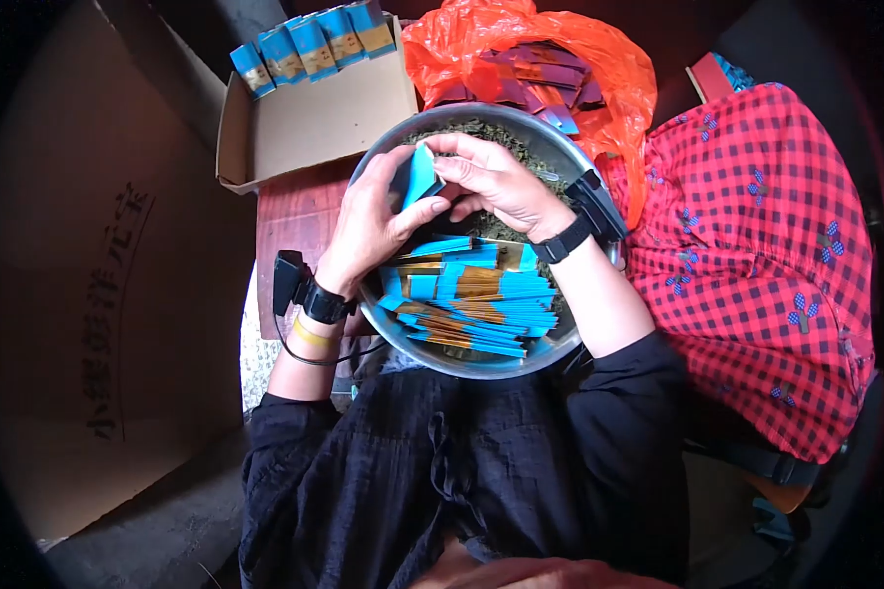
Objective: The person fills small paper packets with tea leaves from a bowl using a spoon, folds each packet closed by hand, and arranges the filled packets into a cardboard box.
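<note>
I observe left hand [368,208] and right hand [496,184] both grasping the blue packet [421,178] above the basin [562,339]; light, even pressure appears advisable.

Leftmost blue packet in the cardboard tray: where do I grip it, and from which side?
Probably pinch the near end of the leftmost blue packet, coming from the near side: that end faces bare floor of the cardboard tray, while the next packet sits close on its right.
</note>
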Demonstrator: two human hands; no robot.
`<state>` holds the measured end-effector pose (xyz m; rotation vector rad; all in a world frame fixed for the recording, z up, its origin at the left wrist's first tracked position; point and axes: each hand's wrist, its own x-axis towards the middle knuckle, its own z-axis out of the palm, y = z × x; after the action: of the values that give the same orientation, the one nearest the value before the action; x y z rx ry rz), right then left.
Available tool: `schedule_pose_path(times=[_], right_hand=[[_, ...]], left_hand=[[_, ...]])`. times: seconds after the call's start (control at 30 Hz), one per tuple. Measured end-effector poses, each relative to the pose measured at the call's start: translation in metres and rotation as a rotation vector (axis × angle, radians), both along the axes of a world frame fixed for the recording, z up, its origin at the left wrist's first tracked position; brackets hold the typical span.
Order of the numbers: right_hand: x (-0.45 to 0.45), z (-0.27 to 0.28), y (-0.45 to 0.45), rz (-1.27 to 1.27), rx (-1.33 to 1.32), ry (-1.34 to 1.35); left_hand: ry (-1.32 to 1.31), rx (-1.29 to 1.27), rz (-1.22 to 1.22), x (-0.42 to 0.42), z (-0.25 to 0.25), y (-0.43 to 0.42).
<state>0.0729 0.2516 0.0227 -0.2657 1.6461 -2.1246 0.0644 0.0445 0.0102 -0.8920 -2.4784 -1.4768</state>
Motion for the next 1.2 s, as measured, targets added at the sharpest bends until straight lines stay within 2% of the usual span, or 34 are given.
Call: schedule_pose_path(times=[0.33, 0.47, 0.97, 1.07, 1.2], right_hand=[[0.001, -0.003, -0.006, 0.029, -0.112, -0.074], [0.002, -0.003, -0.007, 0.016, -0.074, -0.036], [0.004, 0.0, -0.008, -0.003, 0.06, 0.099], [0.004, 0.005, -0.005, 0.008, 0.047, 0.048], [0.002, 0.007, 0.007, 0.037, 0.254, 0.064]], left_hand=[[-0.115, 0.08, 0.002, 0.001, 0.0, -0.001], [-0.186, 0.12, -0.027, 0.002, 0.004, -0.002], [-0.155, 0.144, -0.045, 0.0, -0.002, -0.006], [-0.108, 0.107, -0.039, 0.0, -0.003, -0.005], [0.253, -0.089, -0.063, 0.0, -0.007, -0.002]])
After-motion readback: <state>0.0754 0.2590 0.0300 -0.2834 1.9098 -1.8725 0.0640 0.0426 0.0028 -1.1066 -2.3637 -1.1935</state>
